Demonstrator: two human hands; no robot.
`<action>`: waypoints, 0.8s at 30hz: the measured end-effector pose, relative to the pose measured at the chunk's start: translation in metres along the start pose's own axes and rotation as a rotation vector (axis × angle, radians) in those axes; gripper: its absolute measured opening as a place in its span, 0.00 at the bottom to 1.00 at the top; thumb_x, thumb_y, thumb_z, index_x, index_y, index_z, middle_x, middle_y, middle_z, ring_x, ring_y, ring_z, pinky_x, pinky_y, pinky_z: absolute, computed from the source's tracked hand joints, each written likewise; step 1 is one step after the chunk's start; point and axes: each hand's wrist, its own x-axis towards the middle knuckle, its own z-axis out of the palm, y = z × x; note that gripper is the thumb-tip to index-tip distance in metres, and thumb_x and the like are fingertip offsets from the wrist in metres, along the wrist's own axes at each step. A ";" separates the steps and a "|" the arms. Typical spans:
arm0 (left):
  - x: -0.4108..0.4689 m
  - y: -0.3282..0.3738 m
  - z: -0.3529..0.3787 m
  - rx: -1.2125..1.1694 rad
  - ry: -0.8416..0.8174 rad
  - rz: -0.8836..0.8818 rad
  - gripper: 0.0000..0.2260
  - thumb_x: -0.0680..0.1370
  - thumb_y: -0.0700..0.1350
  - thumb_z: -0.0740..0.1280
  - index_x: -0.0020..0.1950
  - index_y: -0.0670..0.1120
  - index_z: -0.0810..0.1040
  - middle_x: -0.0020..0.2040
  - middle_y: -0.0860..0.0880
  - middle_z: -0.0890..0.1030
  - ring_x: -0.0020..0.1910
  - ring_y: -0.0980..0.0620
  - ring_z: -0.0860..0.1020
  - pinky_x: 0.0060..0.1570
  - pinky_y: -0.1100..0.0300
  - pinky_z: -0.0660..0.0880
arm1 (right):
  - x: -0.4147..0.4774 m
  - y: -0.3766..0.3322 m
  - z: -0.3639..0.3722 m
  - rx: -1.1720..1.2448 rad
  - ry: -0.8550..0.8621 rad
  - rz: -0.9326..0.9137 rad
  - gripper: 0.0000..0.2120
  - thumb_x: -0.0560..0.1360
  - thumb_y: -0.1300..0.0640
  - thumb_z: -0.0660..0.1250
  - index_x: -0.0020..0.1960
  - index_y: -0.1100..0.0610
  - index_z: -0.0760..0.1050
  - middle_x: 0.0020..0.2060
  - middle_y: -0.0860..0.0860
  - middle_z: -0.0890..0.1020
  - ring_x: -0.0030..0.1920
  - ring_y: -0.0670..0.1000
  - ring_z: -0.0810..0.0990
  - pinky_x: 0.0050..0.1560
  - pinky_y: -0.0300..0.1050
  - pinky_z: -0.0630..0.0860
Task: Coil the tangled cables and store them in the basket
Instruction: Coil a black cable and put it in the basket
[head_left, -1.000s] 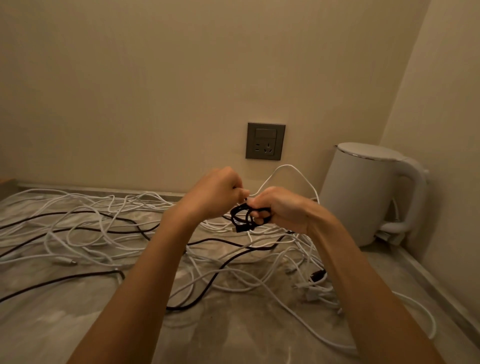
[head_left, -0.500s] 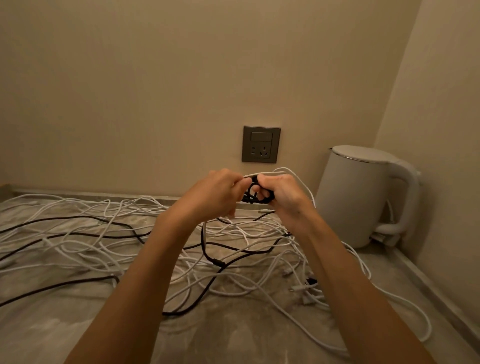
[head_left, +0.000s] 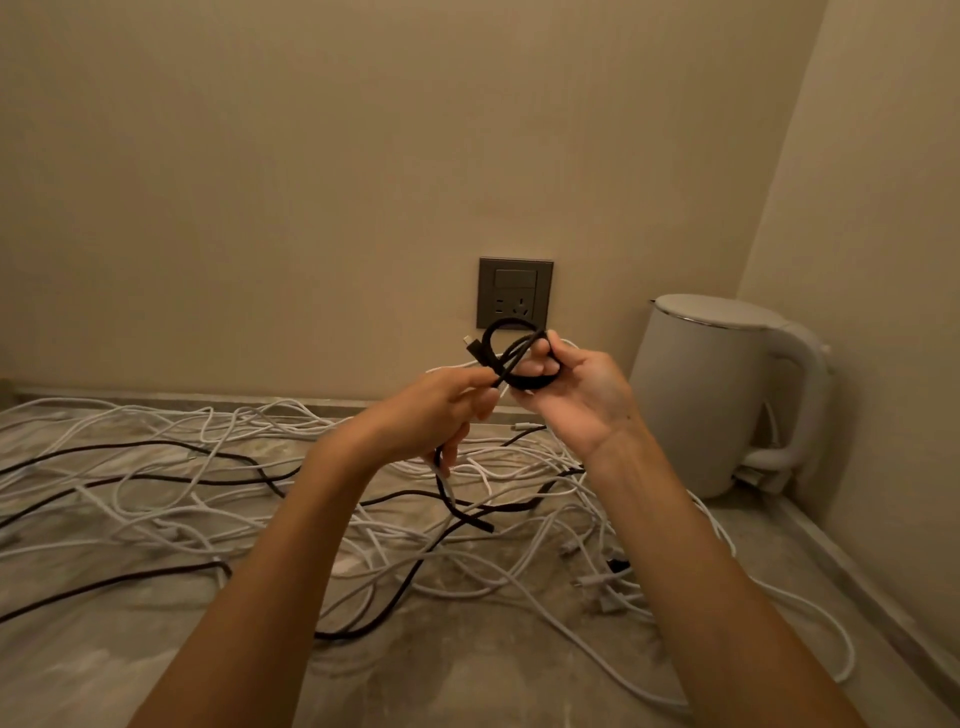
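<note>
Across the stone counter (head_left: 467, 686), tangled cables (head_left: 208, 480) sprawl near a kettle (head_left: 717, 395).

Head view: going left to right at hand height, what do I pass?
tangled cables → left hand → black cable coil → right hand → white kettle

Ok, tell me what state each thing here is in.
black cable: partly coiled, tail hanging towards the counter.
left hand: pinches the black cable beside the coil.
right hand: holds the coil, fingers curled through it.
other cables: tangled, loose on the counter.
kettle: upright, lid shut.
wall socket: nothing plugged in.
</note>
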 end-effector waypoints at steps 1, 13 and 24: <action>0.001 -0.001 0.002 -0.006 0.024 0.008 0.11 0.82 0.42 0.54 0.41 0.46 0.68 0.30 0.50 0.66 0.23 0.57 0.66 0.24 0.62 0.72 | 0.000 0.001 -0.001 0.002 -0.007 0.014 0.20 0.81 0.61 0.53 0.32 0.61 0.71 0.25 0.51 0.67 0.24 0.46 0.66 0.48 0.43 0.67; 0.006 -0.028 0.005 0.068 0.054 -0.097 0.12 0.82 0.45 0.53 0.39 0.49 0.68 0.36 0.47 0.70 0.35 0.49 0.74 0.34 0.54 0.75 | -0.004 -0.015 -0.012 -0.189 -0.120 0.104 0.20 0.78 0.60 0.56 0.27 0.58 0.70 0.21 0.48 0.65 0.20 0.44 0.62 0.60 0.52 0.70; 0.005 -0.014 0.010 0.253 -0.082 -0.165 0.07 0.80 0.39 0.56 0.45 0.47 0.70 0.35 0.49 0.73 0.33 0.53 0.73 0.31 0.63 0.71 | -0.013 -0.027 -0.009 -1.191 -0.385 0.451 0.17 0.79 0.64 0.56 0.32 0.61 0.69 0.20 0.46 0.64 0.20 0.40 0.58 0.20 0.29 0.56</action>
